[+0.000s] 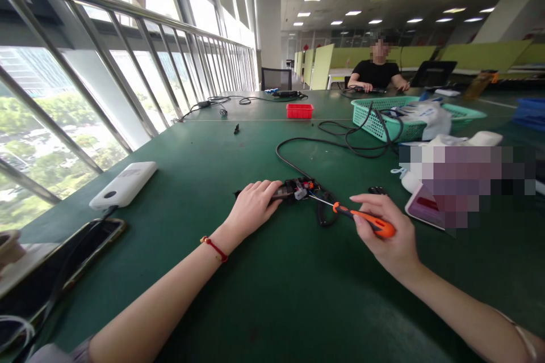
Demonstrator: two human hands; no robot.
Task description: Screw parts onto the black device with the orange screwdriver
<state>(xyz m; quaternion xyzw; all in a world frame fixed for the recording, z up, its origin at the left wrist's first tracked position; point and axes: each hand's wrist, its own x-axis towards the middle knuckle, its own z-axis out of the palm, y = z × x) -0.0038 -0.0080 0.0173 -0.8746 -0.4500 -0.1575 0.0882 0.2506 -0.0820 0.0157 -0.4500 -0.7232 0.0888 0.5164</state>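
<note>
My left hand (255,207) is wrapped over the dark body of an opened black device (289,189), pressing it to the green table. Coloured wires and a grey part show at its open right end, and a black cable leads away from there. In my right hand (389,232) is a screwdriver (366,220) with an orange and black handle. Its thin shaft points left, with the tip at the exposed parts; whether it touches a screw is too small to tell. Just beyond my right fingers lies a small black piece (376,190).
Green mesh baskets (374,122) with cables and plastic bags stand at the right back. A red tray (300,111) sits mid-table. At left are a white power bank (124,184) and a phone (96,249). A person (378,74) sits across the table. Metal railing (170,22) runs along the left.
</note>
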